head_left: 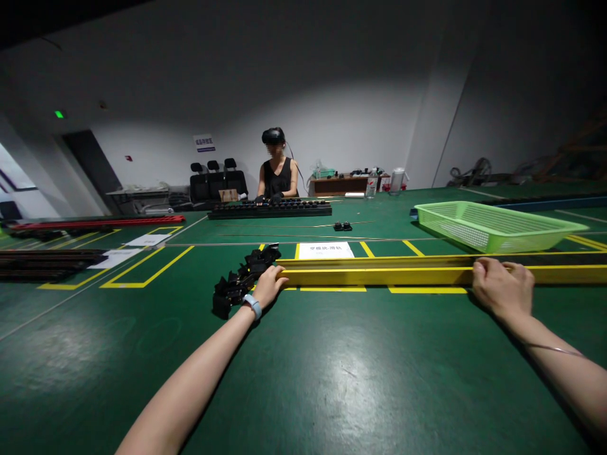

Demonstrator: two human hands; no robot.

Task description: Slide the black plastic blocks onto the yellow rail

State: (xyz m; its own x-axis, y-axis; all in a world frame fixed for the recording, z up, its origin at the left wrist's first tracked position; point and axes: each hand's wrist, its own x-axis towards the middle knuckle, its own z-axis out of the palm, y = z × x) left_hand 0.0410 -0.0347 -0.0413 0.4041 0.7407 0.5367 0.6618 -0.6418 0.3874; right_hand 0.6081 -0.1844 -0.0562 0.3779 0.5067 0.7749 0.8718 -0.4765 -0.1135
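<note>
Two hands (269,285) (503,287) curled closed around a yellow rail (379,276), black parts (241,281) beside the left.

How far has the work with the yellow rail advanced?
Looks done: the yellow rail is laid out, with black modules gathered by its left end. In hand: the left hand and right hand are on the rail. Probably left: fitting these modules, which seem to lie outside the rail.
</note>
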